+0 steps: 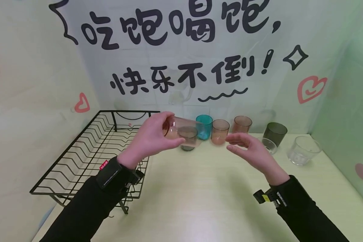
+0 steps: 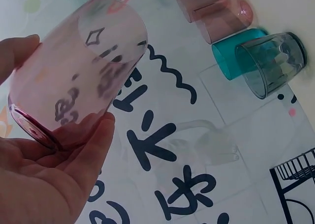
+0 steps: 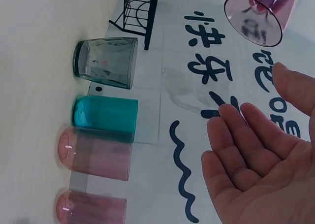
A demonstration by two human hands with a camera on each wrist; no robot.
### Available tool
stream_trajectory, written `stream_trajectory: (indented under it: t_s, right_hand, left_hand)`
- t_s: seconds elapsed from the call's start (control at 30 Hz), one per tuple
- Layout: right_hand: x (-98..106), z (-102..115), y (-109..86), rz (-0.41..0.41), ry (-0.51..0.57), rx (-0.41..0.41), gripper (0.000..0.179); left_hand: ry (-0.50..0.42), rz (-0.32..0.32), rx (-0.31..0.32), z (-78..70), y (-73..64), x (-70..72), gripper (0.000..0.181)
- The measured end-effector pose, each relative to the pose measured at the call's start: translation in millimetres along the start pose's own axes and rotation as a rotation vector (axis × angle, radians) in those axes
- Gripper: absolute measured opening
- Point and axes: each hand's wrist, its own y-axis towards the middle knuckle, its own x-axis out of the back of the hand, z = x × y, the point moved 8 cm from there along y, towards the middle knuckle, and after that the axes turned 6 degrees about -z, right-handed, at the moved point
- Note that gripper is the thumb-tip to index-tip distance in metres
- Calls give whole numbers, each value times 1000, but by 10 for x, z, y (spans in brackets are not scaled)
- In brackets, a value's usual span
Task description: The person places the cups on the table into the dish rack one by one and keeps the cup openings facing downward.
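Note:
My left hand (image 1: pixel 152 136) holds a see-through pink cup (image 1: pixel 176 124) in the air, gripping it near its base. The cup lies on its side, mouth toward the right. In the left wrist view the thumb and fingers close on opposite sides of the pink cup (image 2: pixel 74 81). My right hand (image 1: pixel 255 153) is raised right of the cup's mouth, apart from it, with nothing in it. Its fingers are relaxed and slightly bent, palm showing in the right wrist view. Behind the held cup stands a grey cup (image 1: pixel 187 148), seen partly through it.
Along the back wall stand a teal cup (image 1: pixel 204 127), a pink cup (image 1: pixel 219 131) and another pink cup (image 1: pixel 242 123). Farther right are a dark grey-green cup (image 1: pixel 276 132), a small clear cup (image 1: pixel 268 145) and a larger clear cup (image 1: pixel 302 151). A black wire dish rack (image 1: pixel 78 194) stands left.

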Motion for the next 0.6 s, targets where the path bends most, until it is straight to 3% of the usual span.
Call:
stream_trajectory:
  t_s: [0.43, 0.6]
  right_hand:
    - [27, 34, -12, 54, -251, 101, 48]
    - [84, 58, -34, 62, -308, 154, 46]
  left_hand:
    - [76, -4, 18, 120, -25, 161, 47]
    - [132, 14, 43, 206, -18, 210, 55]
